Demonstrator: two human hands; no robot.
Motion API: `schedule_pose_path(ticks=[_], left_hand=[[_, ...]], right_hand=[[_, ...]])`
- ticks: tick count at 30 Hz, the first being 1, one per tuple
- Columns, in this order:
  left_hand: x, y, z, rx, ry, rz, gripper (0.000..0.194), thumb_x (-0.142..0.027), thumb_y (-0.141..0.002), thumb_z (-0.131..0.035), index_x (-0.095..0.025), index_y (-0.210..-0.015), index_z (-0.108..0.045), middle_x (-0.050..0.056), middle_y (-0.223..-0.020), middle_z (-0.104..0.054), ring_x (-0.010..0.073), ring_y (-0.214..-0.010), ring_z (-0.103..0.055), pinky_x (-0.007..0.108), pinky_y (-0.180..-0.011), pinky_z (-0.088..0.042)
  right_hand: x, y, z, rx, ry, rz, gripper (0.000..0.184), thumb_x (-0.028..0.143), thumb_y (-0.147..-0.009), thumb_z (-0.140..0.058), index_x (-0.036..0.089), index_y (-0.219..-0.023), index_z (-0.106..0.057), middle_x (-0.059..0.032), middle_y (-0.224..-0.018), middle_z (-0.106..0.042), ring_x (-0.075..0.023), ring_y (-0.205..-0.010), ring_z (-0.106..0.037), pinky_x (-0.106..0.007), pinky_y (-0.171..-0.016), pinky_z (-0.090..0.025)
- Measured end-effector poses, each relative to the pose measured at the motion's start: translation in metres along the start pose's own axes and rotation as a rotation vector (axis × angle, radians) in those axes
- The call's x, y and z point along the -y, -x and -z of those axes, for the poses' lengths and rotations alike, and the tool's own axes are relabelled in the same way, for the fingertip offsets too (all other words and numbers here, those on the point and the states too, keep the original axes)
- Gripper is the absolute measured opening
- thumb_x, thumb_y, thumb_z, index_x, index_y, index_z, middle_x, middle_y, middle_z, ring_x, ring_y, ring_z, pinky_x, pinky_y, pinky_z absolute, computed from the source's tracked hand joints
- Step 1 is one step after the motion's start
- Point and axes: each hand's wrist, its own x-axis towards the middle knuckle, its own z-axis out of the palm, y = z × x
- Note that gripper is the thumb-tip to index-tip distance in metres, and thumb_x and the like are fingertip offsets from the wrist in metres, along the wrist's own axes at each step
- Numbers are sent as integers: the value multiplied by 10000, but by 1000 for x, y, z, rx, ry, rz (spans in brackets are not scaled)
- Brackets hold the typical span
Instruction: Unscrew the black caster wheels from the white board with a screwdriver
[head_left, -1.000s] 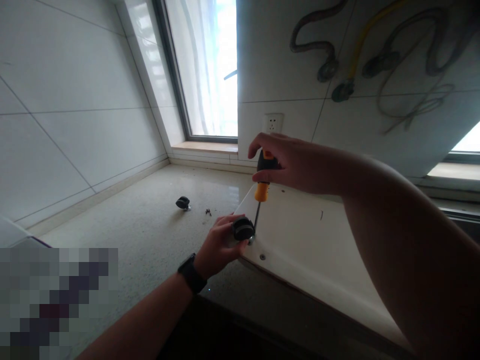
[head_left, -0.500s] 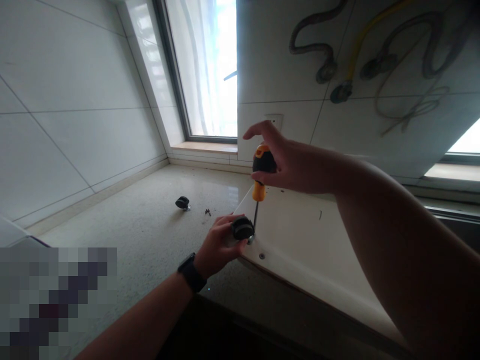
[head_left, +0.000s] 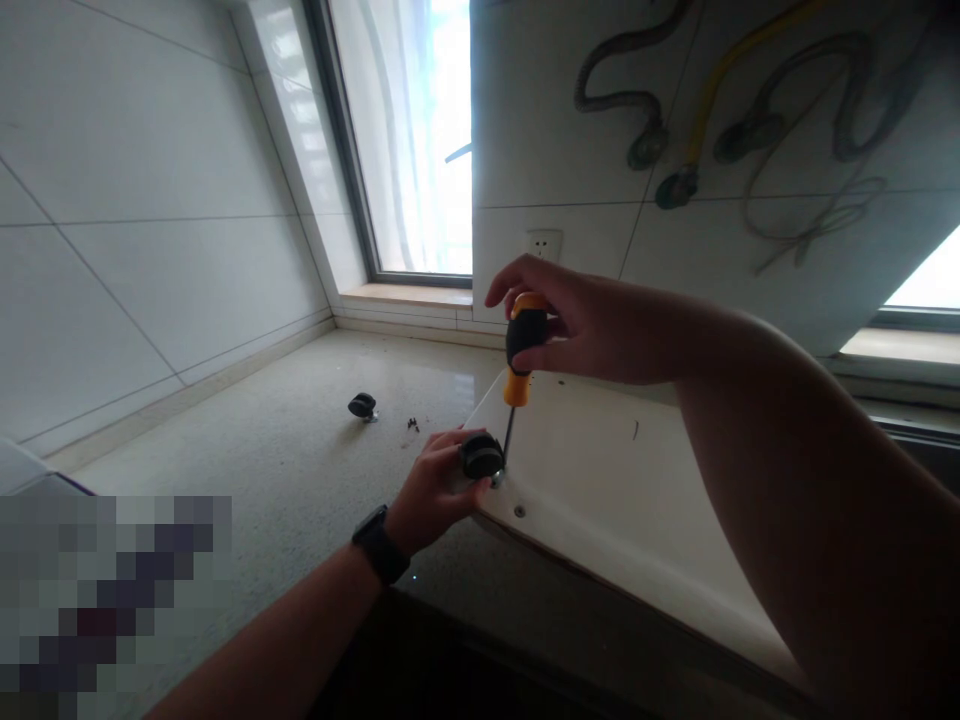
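My right hand (head_left: 551, 315) is closed around the yellow and black handle of a screwdriver (head_left: 517, 385). The shaft points down, its tip hidden beside a black caster wheel (head_left: 481, 455). My left hand (head_left: 442, 485) grips that caster at the corner of a white board (head_left: 585, 460); a watch is on the wrist. The caster's metal base shows at the board's corner, partly covered by my fingers. A small round fitting (head_left: 520, 511) sits in the board near the caster.
A second black caster (head_left: 362, 405) lies on the speckled countertop (head_left: 285, 470), with several small screws (head_left: 412, 424) beside it. Behind are a tiled wall with a socket (head_left: 544, 243), a window (head_left: 405, 140) and hoses (head_left: 619, 100) with valves.
My right hand's fingers have shifted around the screwdriver handle, and the hand sits slightly lower. My left hand stays on the caster. The whole view has moved slightly.
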Motion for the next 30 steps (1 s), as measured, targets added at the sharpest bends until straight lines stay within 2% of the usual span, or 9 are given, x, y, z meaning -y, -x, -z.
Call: schedule_pose_path(ticks=[3,6,8,13,17,20,23,27,30], left_hand=[[-1,-1,0,-1,-4,-3,334,-173,-829,-723,-280,-1145,-727,62,-1344,-645,281,-1273,-530,556,-1110,-373],[-3,-1,1,-5,-1,-5,332,-176,-833,-716,-276,-1150,-723,66,-1332,-650,279,-1256,-537,557,-1099,-382],[-4,-1,1,-5,0,-9,341,-180,-837,-714,-276,-1164,-718,67,-1332,-649,278,-1258,-532,563,-1104,-378],[-4,-2,1,-3,1,-3,370,-173,-833,-715,-271,-1189,-712,74,-1333,-646,286,-1266,-525,584,-1111,-368],[-3,-1,1,-5,-4,-13,368,-165,-826,-719,-273,-1178,-719,76,-1334,-649,291,-1272,-525,592,-1110,-369],[-3,-1,1,-10,-16,-30,367,-165,-828,-718,-276,-1178,-716,75,-1326,-656,290,-1260,-534,595,-1103,-374],[-3,-1,1,-6,-24,-26,353,-163,-834,-711,-271,-1170,-717,76,-1321,-659,286,-1250,-541,586,-1097,-378],[-3,-1,1,-2,-20,-20,331,-184,-839,-716,-270,-1158,-726,74,-1333,-653,284,-1244,-541,576,-1092,-380],[-3,-1,1,-2,-4,-8,361,-185,-837,-721,-272,-1188,-716,73,-1343,-645,280,-1252,-534,568,-1093,-381]], right_hand=[[2,1,0,29,-23,-75,485,260,-808,-665,201,-1257,-492,-61,-1039,-619,-176,-786,-559,-327,-648,-421],[6,-3,-7,-60,35,-184,339,438,-915,-580,190,-1136,-514,-43,-883,-602,-162,-681,-511,-327,-587,-374],[7,-5,-12,-146,124,-144,357,522,-934,-563,186,-1047,-522,-44,-873,-590,-159,-692,-493,-329,-597,-358],[6,-3,-12,-121,76,28,454,291,-861,-670,178,-1255,-475,-72,-1065,-586,-157,-793,-504,-313,-650,-396],[4,-1,-8,-53,24,-28,573,219,-784,-675,182,-1306,-443,-101,-1153,-576,-179,-835,-537,-323,-658,-424],[2,-4,-11,-78,0,-156,421,402,-874,-623,191,-1208,-477,-68,-981,-597,-180,-753,-532,-334,-625,-418],[-3,-7,-17,-153,92,-224,471,589,-883,-595,191,-1120,-507,-79,-989,-585,-188,-757,-523,-343,-628,-406],[-11,-7,-18,-181,174,-211,410,426,-835,-689,179,-1105,-505,-103,-1090,-555,-189,-823,-523,-336,-669,-411],[-10,-5,-13,-140,71,-143,539,320,-788,-720,189,-1226,-434,-99,-1075,-573,-195,-836,-547,-328,-667,-433]])
